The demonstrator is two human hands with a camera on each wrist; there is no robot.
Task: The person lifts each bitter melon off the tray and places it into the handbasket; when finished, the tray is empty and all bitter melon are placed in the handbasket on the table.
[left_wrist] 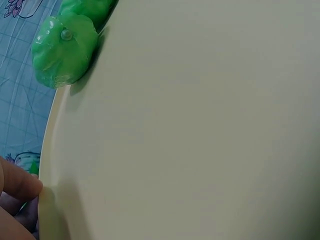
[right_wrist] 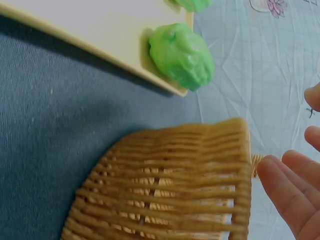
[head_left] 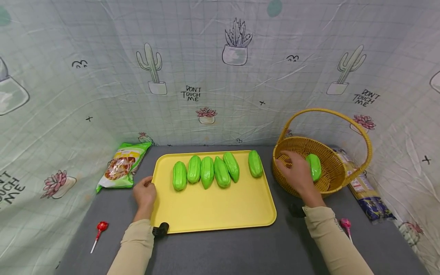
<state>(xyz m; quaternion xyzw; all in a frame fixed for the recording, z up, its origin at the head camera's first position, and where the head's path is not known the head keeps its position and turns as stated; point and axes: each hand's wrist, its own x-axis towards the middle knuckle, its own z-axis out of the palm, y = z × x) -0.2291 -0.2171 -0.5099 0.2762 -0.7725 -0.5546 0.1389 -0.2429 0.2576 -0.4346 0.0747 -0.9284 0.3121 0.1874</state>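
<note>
My left hand [head_left: 144, 193] grips the left edge of a yellow tray [head_left: 213, 210]; in the left wrist view a fingertip [left_wrist: 31, 186] presses its rim. Several glossy green, ridged, elongated vegetables lie in the tray's far half, one [head_left: 255, 163] apart near the right corner. My right hand [head_left: 297, 172] is over the wicker basket [head_left: 302, 140], its fingers apart and loosely bent with nothing between them. Inside the basket lies another green vegetable [head_left: 314, 167], partly hidden by that hand. The right wrist view shows the basket's woven side [right_wrist: 165, 180] and fingers [right_wrist: 285, 195] beyond its rim.
The basket's tall handle [head_left: 369, 149] arches above it. A green snack bag [head_left: 122, 166] lies left of the tray, and a red lollipop [head_left: 102, 226] nearer. Right of the basket are a long blue-ended packet [head_left: 369, 198] and a pink lollipop [head_left: 345, 224]. Printed cloth hangs behind.
</note>
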